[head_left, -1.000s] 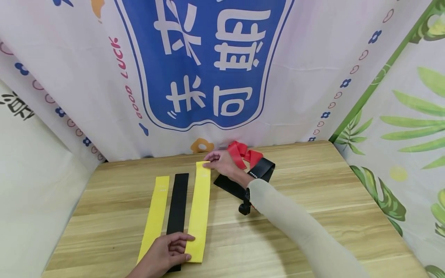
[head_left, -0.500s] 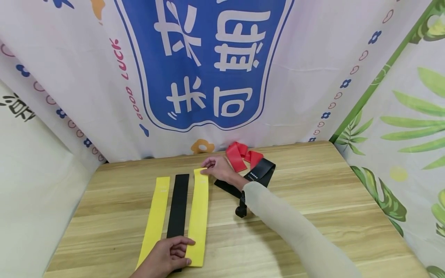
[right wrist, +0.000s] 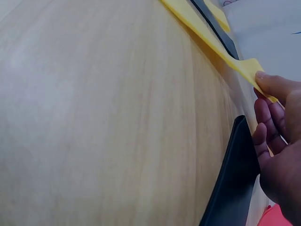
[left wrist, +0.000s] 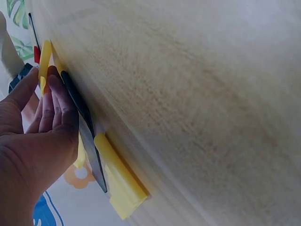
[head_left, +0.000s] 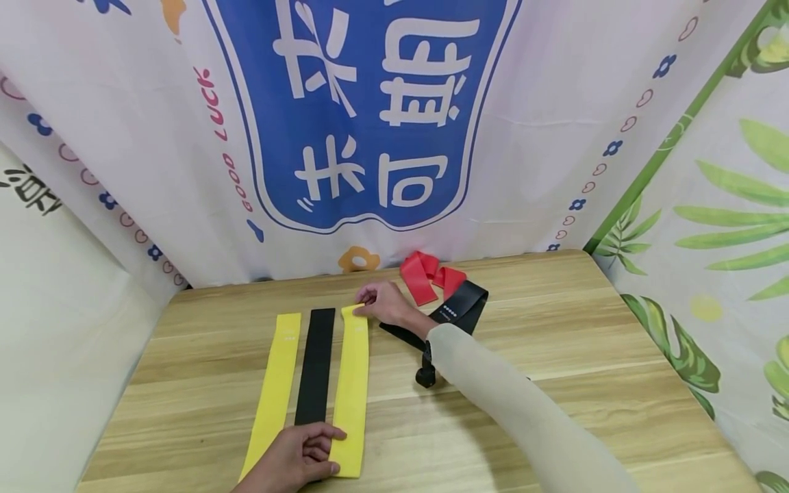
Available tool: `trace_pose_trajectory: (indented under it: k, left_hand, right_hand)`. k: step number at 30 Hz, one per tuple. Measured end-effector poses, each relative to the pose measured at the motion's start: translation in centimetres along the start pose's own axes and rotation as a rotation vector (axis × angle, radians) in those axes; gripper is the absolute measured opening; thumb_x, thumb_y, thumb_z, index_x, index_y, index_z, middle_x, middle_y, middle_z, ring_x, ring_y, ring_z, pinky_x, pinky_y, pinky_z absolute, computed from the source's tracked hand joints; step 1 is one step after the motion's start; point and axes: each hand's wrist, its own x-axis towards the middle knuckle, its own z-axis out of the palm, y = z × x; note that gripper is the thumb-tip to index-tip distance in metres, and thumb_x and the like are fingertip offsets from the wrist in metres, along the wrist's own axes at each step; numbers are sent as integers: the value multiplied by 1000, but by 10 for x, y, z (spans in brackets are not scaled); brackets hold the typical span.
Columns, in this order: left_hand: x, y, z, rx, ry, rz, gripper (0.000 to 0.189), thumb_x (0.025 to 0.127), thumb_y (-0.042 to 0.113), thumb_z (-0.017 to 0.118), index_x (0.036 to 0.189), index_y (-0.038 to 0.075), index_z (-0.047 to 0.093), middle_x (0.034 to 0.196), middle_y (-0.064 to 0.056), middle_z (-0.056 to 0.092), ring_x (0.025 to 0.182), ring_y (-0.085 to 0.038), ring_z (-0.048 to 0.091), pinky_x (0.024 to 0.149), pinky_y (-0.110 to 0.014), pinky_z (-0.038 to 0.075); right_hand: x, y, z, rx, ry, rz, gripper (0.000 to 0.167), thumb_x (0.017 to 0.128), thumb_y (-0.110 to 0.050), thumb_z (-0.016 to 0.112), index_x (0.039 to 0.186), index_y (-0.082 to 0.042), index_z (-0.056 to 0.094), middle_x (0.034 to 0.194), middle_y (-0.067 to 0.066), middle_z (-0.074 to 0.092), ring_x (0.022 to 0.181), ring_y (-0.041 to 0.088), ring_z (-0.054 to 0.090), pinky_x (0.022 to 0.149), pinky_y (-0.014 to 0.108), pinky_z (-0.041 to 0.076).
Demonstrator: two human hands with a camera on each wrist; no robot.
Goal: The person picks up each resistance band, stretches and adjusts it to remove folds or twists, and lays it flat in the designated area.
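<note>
We see the left hand pinching the near end of a long, flat, smooth yellow strip, the right hand its raised far end. It runs six to twelve o'clock over a pale wood-grain tabletop. At its nine o'clock lie a flat black strip and a second yellow strip; towards two, a folded black band and a looped red band. We face a white printed curtain at twelve, leaf-patterned cloth at three.
</note>
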Motion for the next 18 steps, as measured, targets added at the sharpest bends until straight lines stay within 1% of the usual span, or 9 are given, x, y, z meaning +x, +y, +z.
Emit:
trace_pose_trajectory:
  k: [7, 13, 18]
  left_hand:
    - [1, -1, 0, 81, -3, 3, 38, 85, 7, 88, 119, 1, 72, 90, -2, 64, 81, -18, 61, 66, -24, 53]
    - [0, 2, 1, 139, -1, 2, 36, 86, 7, 88, 119, 3, 74, 89, -2, 61, 79, -17, 60, 65, -24, 52]
    - [0, 2, -1, 191, -21, 21, 35, 87, 10, 87, 119, 4, 74, 88, -2, 59, 74, -13, 58, 64, -22, 50]
  right_hand:
    - [1, -1, 2, -52, -16, -39, 19, 89, -9, 87, 104, -1, 79, 96, 5, 76, 85, 13, 65, 82, 22, 56]
    - [2, 0, 4, -89, -17, -69, 16, 88, -9, 87, 101, -4, 80, 93, 3, 75, 82, 11, 62, 78, 21, 55]
    - [3, 1, 5, -112, -21, -83, 15, 88, -8, 87, 100, -5, 80, 92, 2, 75, 80, 10, 61, 76, 19, 54]
